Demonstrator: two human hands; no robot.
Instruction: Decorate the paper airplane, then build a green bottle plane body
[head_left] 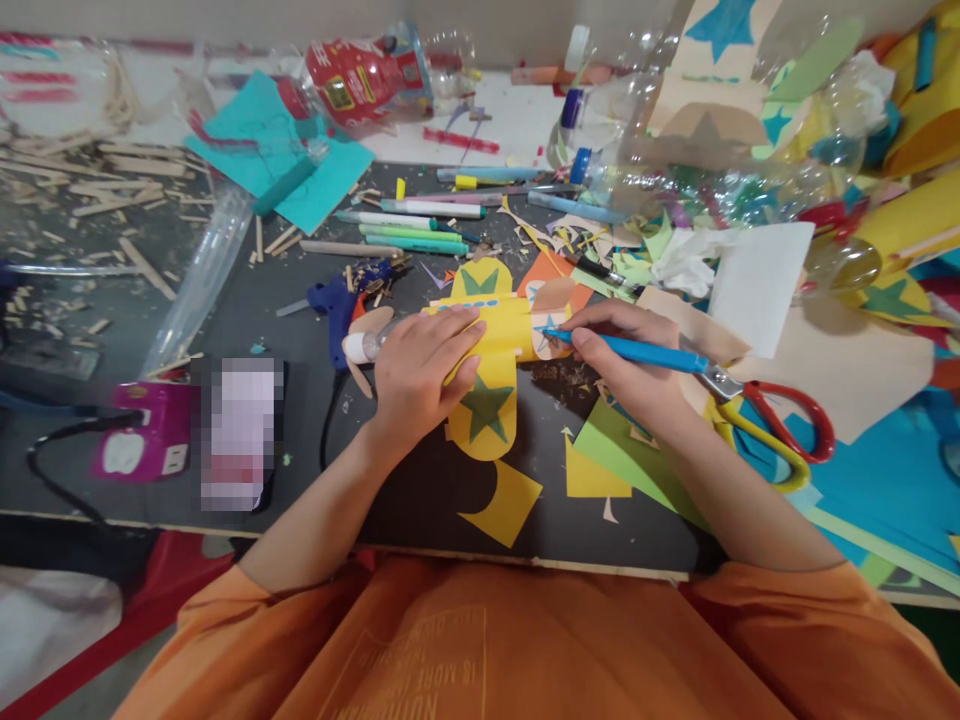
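A toy plane (515,330) made from a bottle wrapped in yellow paper lies on the dark table, with dark green stars on its rounded wings. My left hand (427,365) lies over its body and grips it, fingers curved round the yellow paper. A white cap with paper propeller blades (364,347) shows at its left end. My right hand (626,350) holds a blue marker pen (652,353), its tip on a blue star outline on the pale paper tail piece (546,338). Beside my right wrist lie scissors (780,430) with red and yellow handles.
A blue glue gun (330,310) with its cord lies left of the plane. Several markers (412,228) and clear plastic bottles (675,185) lie behind. Wood sticks (112,180) cover the far left, near a phone (238,435) and a magenta power adapter (146,430). Coloured paper scraps (502,503) lie in front.
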